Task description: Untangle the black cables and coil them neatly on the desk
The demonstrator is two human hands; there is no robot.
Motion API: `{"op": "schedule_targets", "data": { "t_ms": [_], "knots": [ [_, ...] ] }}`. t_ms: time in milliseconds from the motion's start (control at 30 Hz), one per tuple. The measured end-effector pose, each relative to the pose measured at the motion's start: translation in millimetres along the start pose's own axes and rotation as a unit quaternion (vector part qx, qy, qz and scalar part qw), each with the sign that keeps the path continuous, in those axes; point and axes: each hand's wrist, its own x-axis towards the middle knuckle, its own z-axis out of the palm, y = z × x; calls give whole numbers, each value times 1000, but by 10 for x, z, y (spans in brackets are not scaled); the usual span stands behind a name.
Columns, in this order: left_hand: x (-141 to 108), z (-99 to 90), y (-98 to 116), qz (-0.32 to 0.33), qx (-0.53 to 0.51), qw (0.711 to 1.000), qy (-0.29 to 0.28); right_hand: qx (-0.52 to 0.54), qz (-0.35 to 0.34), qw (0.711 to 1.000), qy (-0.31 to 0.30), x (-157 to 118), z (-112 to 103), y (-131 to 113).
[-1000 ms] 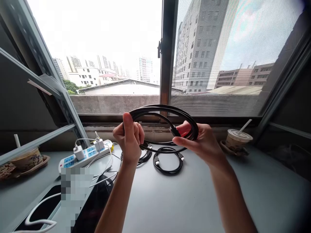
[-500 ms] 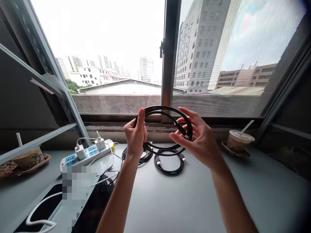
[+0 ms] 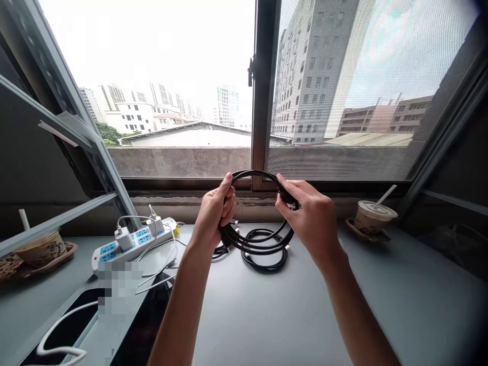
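Between my two hands a black cable [image 3: 259,249] hangs in a loose coil of several loops, raised above the table. My left hand [image 3: 217,211] is closed round the coil's left side, thumb up. At the upper right of the coil my right hand [image 3: 307,211] pinches the loops between thumb and fingers, with a connector end showing by the fingertips. Below and behind, a second coiled black cable [image 3: 269,268] lies on the table, partly covered by the held loops. Another black cable bundle [image 3: 220,252] lies behind my left wrist, mostly hidden.
A white power strip [image 3: 133,241] with plugged chargers and white cords stands at the left. Dark flat devices [image 3: 143,325] lie in front of it. Lidded cups with straws stand at the far right [image 3: 375,216] and far left [image 3: 40,249]. A window [image 3: 183,162] rises behind the table [image 3: 263,320].
My right hand has closed from a spread grasp into a pinch on the coil. The loops have drawn closer together and hang slightly lower; the view has shifted a little.
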Motion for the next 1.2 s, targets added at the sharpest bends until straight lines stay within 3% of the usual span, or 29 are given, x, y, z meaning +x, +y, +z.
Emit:
{"op": "schedule_targets", "data": {
  "t_ms": [100, 233, 300, 433, 633, 767, 1000, 1200],
  "knots": [
    [-14, -22, 10, 2, 20, 999, -28, -18, 11, 999, -35, -19, 27, 12],
    [-75, -78, 61, 4, 81, 982, -171, -38, 45, 994, -88, -55, 126, -3],
    [-97, -92, 83, 2, 104, 972, -213, -33, 72, 988, -133, -59, 162, -26],
    [-83, -99, 92, -15, 109, 981, -162, 32, 113, 973, -200, -19, 175, -34],
    [-72, -88, 70, -13, 63, 984, -166, 171, 113, 962, -180, 15, 133, 24],
    [-103, -29, 46, -15, 58, 982, -179, 134, 128, 968, -169, 12, 131, 3],
    [-71, 42, -19, -18, 72, 981, -179, 15, 165, 961, -221, 46, 181, 3],
    [-70, 59, -38, -11, 118, 977, -178, 29, 170, 954, -245, 41, 210, 80]
  ]
}}
